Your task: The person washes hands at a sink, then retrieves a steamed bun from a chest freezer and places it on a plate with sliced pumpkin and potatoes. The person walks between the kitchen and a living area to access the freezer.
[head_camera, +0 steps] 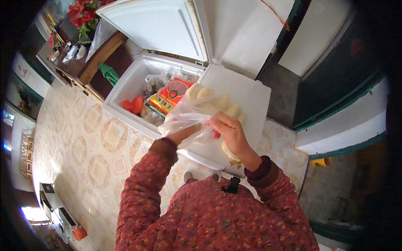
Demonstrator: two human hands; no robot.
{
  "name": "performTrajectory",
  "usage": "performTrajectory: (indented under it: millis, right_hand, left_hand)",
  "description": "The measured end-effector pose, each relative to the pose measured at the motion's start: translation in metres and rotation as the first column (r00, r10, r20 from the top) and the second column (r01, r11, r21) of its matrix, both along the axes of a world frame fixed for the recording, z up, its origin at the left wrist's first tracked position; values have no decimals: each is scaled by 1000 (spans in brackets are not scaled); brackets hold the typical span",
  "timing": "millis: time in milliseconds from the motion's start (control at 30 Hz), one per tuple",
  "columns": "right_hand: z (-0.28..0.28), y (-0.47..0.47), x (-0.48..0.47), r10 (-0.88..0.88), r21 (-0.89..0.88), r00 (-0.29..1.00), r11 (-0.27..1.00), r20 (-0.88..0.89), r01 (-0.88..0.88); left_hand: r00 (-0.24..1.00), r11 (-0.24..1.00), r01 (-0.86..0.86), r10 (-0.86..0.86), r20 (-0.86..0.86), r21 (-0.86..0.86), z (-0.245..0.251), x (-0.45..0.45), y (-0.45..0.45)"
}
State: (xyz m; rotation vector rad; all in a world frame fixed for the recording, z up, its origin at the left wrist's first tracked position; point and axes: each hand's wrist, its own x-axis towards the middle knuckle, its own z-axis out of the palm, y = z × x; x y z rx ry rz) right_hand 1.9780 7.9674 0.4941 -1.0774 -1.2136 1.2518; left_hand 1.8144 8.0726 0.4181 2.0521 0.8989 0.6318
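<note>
A clear plastic bag is stretched between my hands above the white closed side of a chest freezer. My left hand is inside the bag, its fingers blurred by the plastic. My right hand pinches the bag's edge between thumb and fingers. Pale, rounded pieces that look like dough or buns lie in a row on the freezer top, partly behind the bag. Another pale piece shows under my right wrist.
The freezer's left lid stands raised. Inside its compartment are a red and yellow printed packet, a red plastic bag and clear bags. Left of it stands a wooden table with a green cloth. A doorway is at right.
</note>
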Motion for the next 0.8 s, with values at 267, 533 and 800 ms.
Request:
performTrajectory:
  millis: [267, 533, 800]
  right_hand:
    - [-6, -1, 12, 117, -47, 985, 991, -125, -124]
    - [-6, -8, 11, 183, -244, 963, 942, -196, -229]
    - [0, -20, 8, 29, -259, 987, 963, -159, -70]
  left_hand:
    - [958, 830, 25, -179, -224, -557, 110, -81, -54]
    - [999, 999, 47, -47, -11, 3, 90, 20, 113]
    - [853, 929, 251, -79, -517, 272, -48, 162, 212]
